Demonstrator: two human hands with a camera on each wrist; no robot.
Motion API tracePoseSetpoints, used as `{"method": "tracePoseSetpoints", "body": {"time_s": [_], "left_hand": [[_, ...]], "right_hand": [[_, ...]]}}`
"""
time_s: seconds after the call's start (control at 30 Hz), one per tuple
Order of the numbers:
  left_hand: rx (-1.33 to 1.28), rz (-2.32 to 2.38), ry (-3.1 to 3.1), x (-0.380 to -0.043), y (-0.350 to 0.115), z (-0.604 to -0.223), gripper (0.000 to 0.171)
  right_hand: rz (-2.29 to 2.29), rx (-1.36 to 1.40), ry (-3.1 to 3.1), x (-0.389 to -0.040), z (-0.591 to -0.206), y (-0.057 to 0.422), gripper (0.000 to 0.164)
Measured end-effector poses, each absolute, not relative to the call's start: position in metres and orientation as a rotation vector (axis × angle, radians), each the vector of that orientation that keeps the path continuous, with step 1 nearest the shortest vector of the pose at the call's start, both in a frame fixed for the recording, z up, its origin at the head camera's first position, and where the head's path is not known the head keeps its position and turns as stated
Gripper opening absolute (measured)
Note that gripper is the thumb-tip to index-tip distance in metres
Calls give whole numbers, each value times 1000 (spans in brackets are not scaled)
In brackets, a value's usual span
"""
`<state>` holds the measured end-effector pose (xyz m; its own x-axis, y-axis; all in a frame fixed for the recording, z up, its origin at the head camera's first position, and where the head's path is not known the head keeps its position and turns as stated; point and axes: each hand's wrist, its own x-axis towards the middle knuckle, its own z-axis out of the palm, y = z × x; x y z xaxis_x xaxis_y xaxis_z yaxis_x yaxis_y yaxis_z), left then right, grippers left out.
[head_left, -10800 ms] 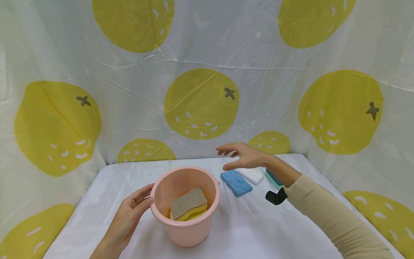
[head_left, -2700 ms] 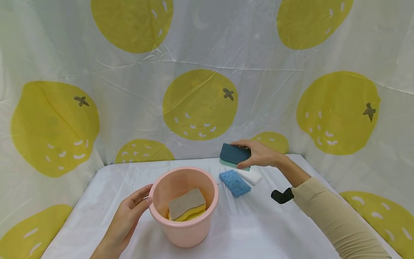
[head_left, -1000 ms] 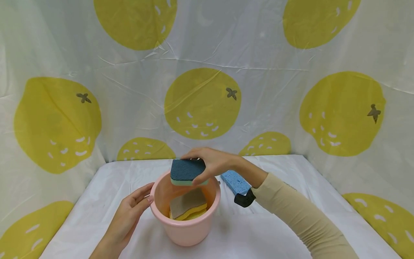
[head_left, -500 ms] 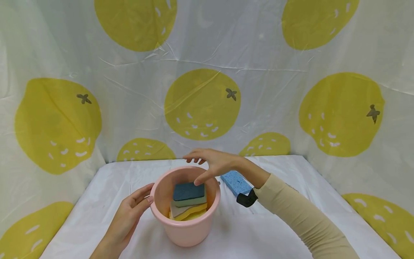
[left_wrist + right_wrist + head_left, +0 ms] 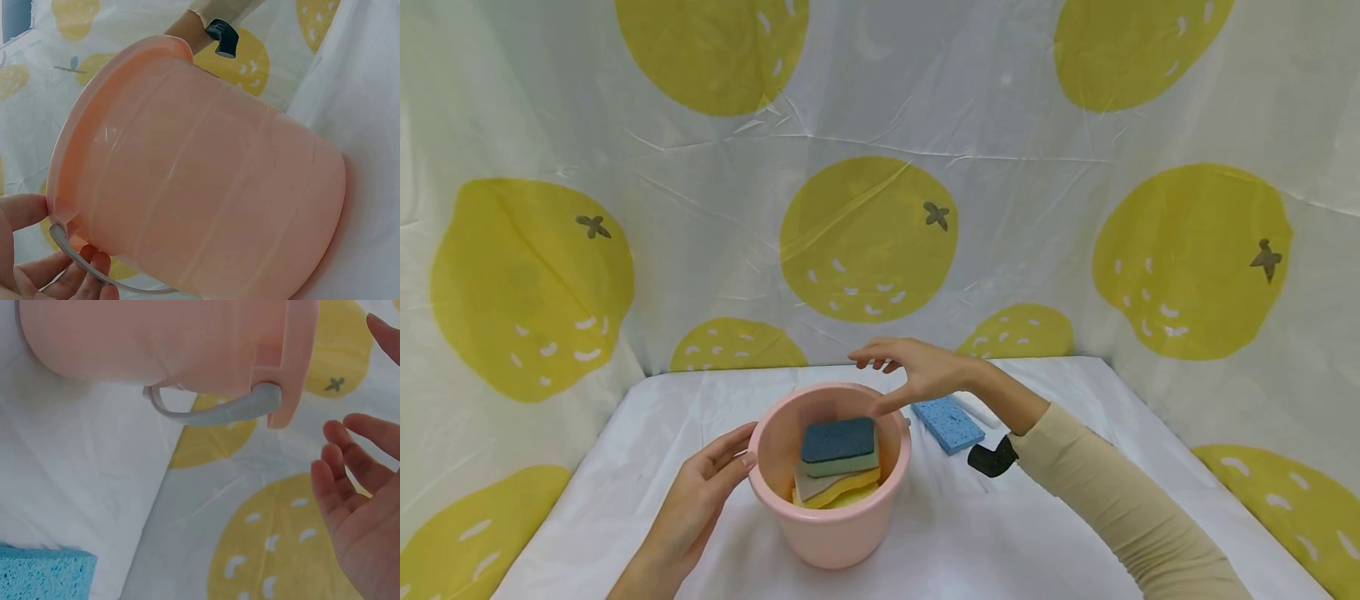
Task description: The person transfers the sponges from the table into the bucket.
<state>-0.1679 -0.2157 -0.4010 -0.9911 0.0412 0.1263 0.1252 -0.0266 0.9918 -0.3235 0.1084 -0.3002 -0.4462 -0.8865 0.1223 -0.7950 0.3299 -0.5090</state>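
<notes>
The pink bucket point(image 5: 835, 542) stands on the white-covered table. My left hand point(image 5: 688, 496) holds its rim at the left, thumb on the edge and fingers under it by the grey handle point(image 5: 87, 265). Inside the bucket, a green sponge with a dark scouring top point(image 5: 838, 442) rests on a yellow sponge with a beige layer point(image 5: 850, 483); more yellow shows beneath. Over the bucket's far right rim hovers my right hand point(image 5: 925, 367), fingers spread and holding nothing. In the right wrist view its fingers are apart from the bucket.
Right of the bucket lies a blue sponge point(image 5: 949, 425). A white sponge-like block point(image 5: 976, 408) sits behind it, partly hidden by my right wrist. A black strap-like piece point(image 5: 992, 457) hangs at my right cuff. Lemon-printed cloth point(image 5: 868, 242) encloses the table's back and sides.
My right hand picked up the green sponge behind the white block, carried it left and released it into the bucket. Since then it has shifted slightly right. The left hand stayed on the rim.
</notes>
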Motion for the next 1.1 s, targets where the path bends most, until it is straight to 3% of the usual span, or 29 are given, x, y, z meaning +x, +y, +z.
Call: {"method": "tracePoseSetpoints", "body": {"time_s": [1.1], "left_hand": [[-172, -2205, -2153, -167, -216, -402, 52]], "right_hand": [[-911, -1109, 2640, -355, -332, 199, 81]]}}
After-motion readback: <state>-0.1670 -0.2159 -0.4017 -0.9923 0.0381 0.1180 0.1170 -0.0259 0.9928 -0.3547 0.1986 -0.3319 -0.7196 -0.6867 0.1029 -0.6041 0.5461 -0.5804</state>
